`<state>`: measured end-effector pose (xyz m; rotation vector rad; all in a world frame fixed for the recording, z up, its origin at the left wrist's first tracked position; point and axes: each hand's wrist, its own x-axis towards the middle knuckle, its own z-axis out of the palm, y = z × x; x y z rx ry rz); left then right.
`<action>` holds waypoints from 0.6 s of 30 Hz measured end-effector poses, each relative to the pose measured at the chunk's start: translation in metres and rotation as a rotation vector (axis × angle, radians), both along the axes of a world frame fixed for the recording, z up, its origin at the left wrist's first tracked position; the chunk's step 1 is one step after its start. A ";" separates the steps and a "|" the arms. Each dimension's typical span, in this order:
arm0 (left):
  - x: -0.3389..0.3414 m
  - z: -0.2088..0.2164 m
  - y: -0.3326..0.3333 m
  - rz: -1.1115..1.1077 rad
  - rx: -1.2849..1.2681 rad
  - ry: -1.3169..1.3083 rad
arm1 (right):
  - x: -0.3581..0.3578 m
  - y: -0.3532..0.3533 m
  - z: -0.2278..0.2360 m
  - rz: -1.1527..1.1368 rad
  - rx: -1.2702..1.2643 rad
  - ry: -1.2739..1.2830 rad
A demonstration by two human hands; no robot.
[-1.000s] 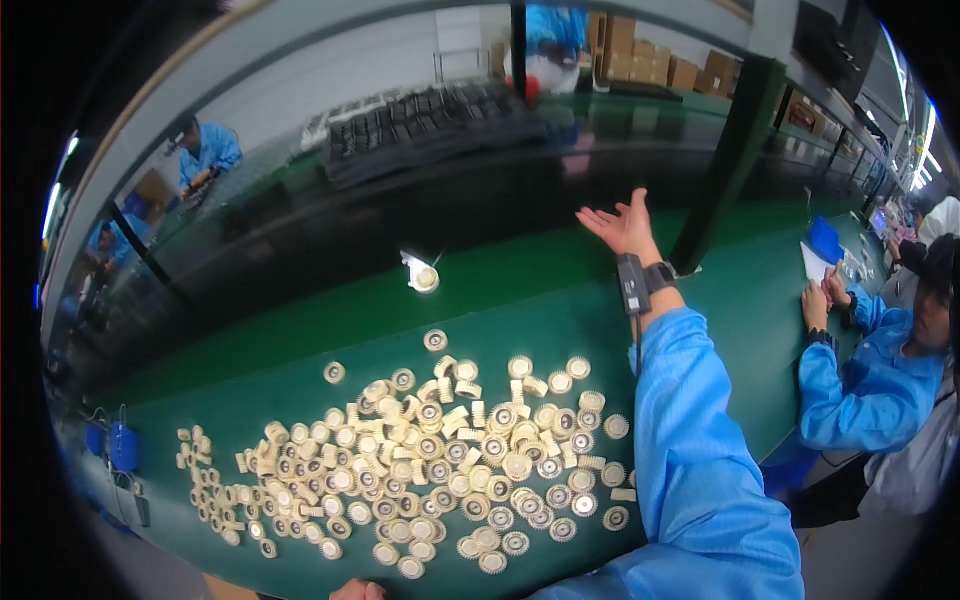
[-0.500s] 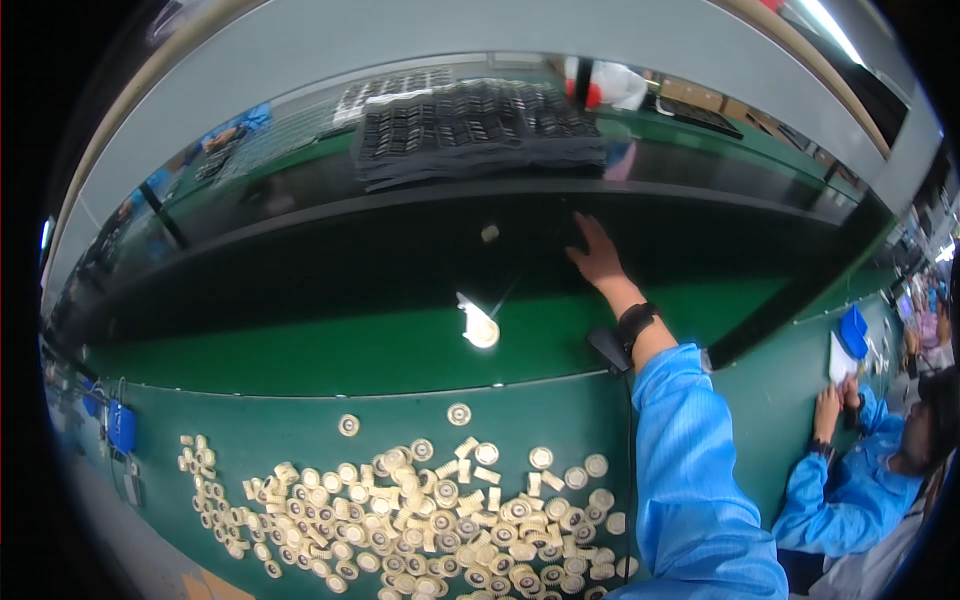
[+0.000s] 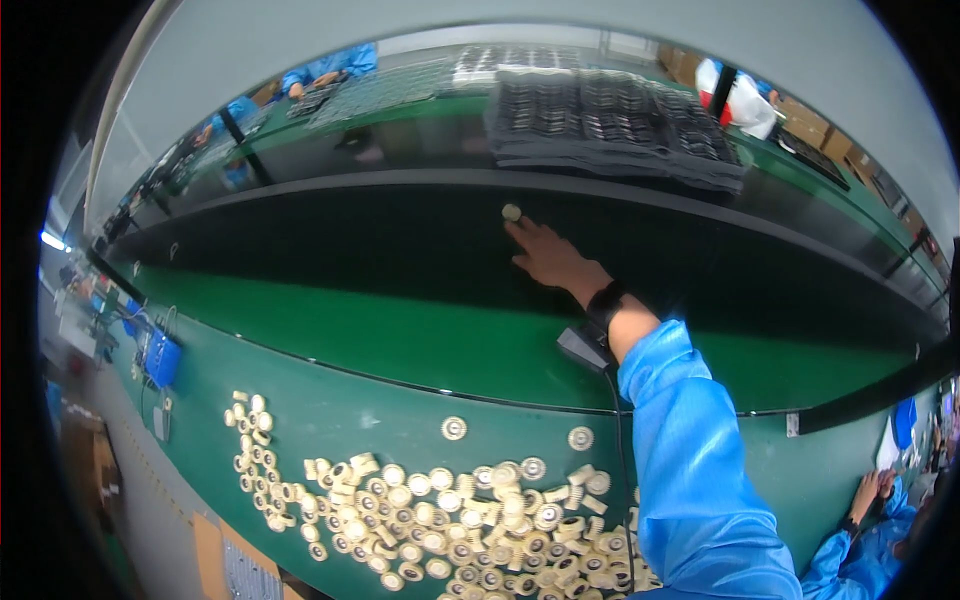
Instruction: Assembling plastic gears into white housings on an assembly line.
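Has a green workbench (image 3: 350, 410) across the frame and cream toothed wheels (image 3: 471, 518) heaped at lower centre; holds the right hand (image 3: 556, 260) outstretched at upper centre, with fingertips (image 3: 515, 230) at a lone cream disc (image 3: 511, 213); cannot tell if grasping it.

Your right hand (image 3: 552, 258), palm up a second ago, has turned over and reached left and far; its fingertips now meet the cream round piece (image 3: 511, 213) they stood apart from. Your left hand and the white piece have left view.
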<state>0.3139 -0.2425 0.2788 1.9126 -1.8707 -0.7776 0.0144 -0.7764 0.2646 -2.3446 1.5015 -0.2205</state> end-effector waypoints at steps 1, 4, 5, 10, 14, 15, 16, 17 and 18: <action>0.004 0.000 0.001 -0.001 0.001 0.010 | 0.010 -0.006 0.002 0.018 0.000 -0.001; 0.005 0.001 0.010 0.041 -0.001 0.022 | 0.028 -0.029 0.002 -0.149 -0.147 -0.050; 0.002 -0.002 0.009 0.050 -0.009 0.033 | 0.028 -0.037 0.003 -0.119 -0.184 -0.077; 0.020 -0.024 -0.004 0.085 -0.056 0.013 | 0.095 -0.096 -0.021 -0.075 -0.114 -0.006; 0.045 -0.047 -0.002 0.055 -0.074 0.038 | 0.103 -0.150 -0.058 0.078 -0.343 0.065; 0.037 -0.055 -0.010 0.082 -0.096 0.036 | 0.116 -0.159 -0.047 0.116 -0.344 0.147; 0.035 -0.057 -0.004 0.101 -0.092 0.043 | 0.131 -0.149 -0.042 0.043 -0.336 0.096; 0.030 -0.053 0.010 0.135 -0.078 0.047 | 0.152 -0.133 -0.037 -0.016 -0.314 0.041; 0.019 -0.051 0.021 0.177 -0.074 0.050 | 0.166 -0.125 -0.028 0.046 -0.284 0.057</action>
